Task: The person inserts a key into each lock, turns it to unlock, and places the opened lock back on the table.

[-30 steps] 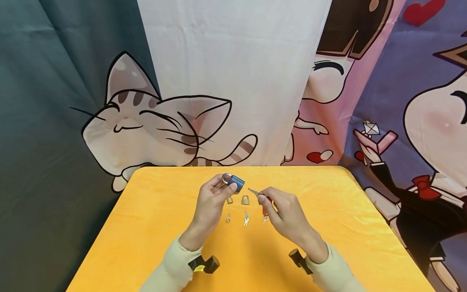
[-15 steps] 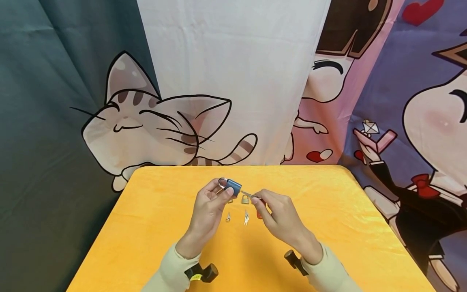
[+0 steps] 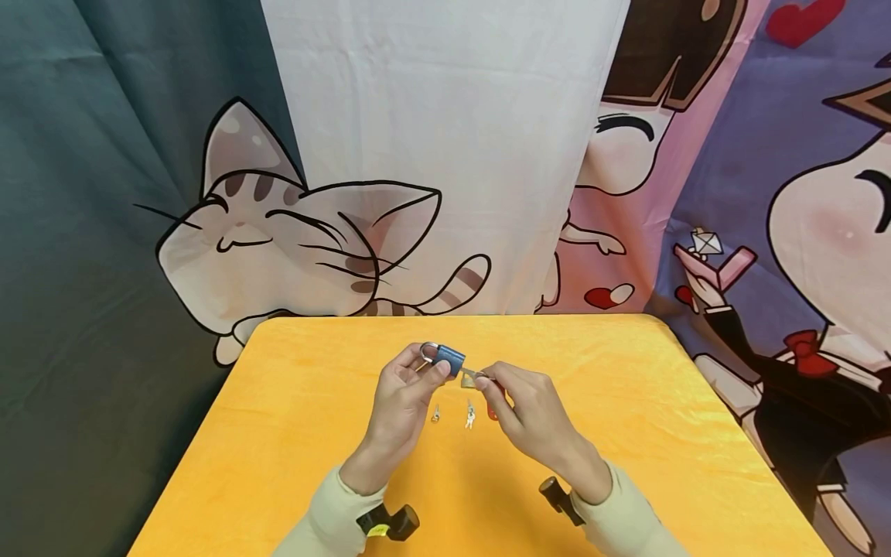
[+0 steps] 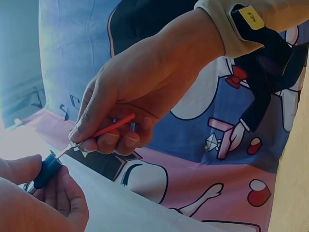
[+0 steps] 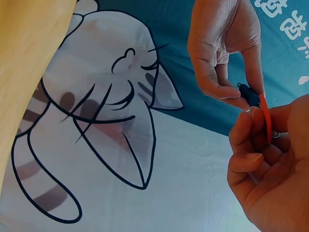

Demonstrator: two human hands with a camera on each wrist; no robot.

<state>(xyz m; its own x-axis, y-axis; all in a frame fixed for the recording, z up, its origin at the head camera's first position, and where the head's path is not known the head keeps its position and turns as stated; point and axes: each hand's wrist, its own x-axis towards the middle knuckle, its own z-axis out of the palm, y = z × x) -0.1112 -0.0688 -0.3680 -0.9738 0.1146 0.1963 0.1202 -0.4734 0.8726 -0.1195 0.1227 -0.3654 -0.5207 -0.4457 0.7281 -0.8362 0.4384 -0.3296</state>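
Note:
My left hand (image 3: 398,414) holds a blue padlock (image 3: 449,359) between thumb and fingers, its silver shackle pointing up and left. With thumb and forefinger my right hand (image 3: 543,406) pinches a key (image 3: 470,373). A red tag (image 4: 113,126) hangs from that key and lies along the right fingers. In the left wrist view the key's tip meets the keyhole end of the padlock (image 4: 47,170); how deep it sits cannot be told. The right wrist view shows both hands close together, with the red tag (image 5: 265,118) covering part of the key.
Behind the hands, a brass padlock (image 3: 468,382) on the yellow tabletop (image 3: 278,433) is partly covered by the right fingers. Nearer lie a bunch of keys (image 3: 469,416) and a smaller key set (image 3: 435,415). Cartoon-printed curtains (image 3: 445,139) hang beyond the table's far edge.
My right hand has moved left and brought the key from apart to against the blue padlock. The left hand has shifted slightly down with the padlock.

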